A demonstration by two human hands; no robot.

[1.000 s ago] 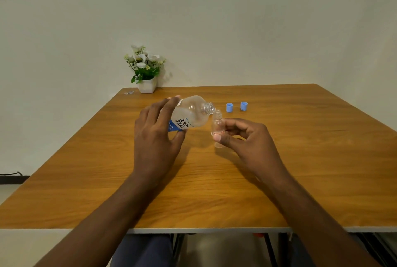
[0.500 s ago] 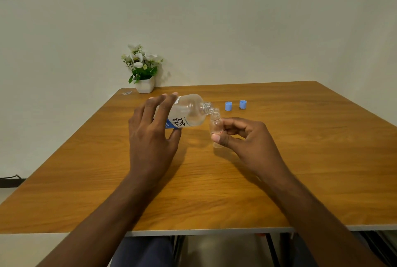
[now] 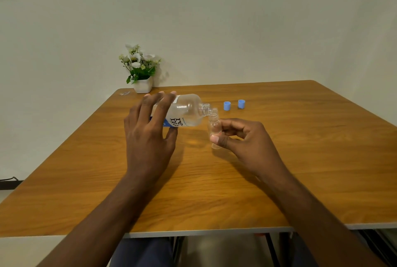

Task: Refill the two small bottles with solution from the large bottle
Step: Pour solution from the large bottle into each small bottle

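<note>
My left hand [image 3: 148, 135] grips the large clear bottle [image 3: 187, 110] with a white and blue label, tipped on its side with its open threaded neck pointing right. The neck rests over the mouth of a small clear bottle [image 3: 213, 126], which my right hand [image 3: 242, 139] holds upright between thumb and fingers just above the table. Only one small bottle is in view. Two blue caps [image 3: 227, 105] [image 3: 241, 104] stand on the table behind my right hand.
A wooden table [image 3: 300, 170] with a grey front edge fills the view. A white pot of white flowers [image 3: 141, 73] stands at the far left corner, with a small clear scrap [image 3: 124, 93] beside it. A plain wall is behind.
The large bottle has tipped a little further towards level, its neck staying over the small bottle's mouth. Both hands hold about the same place.
</note>
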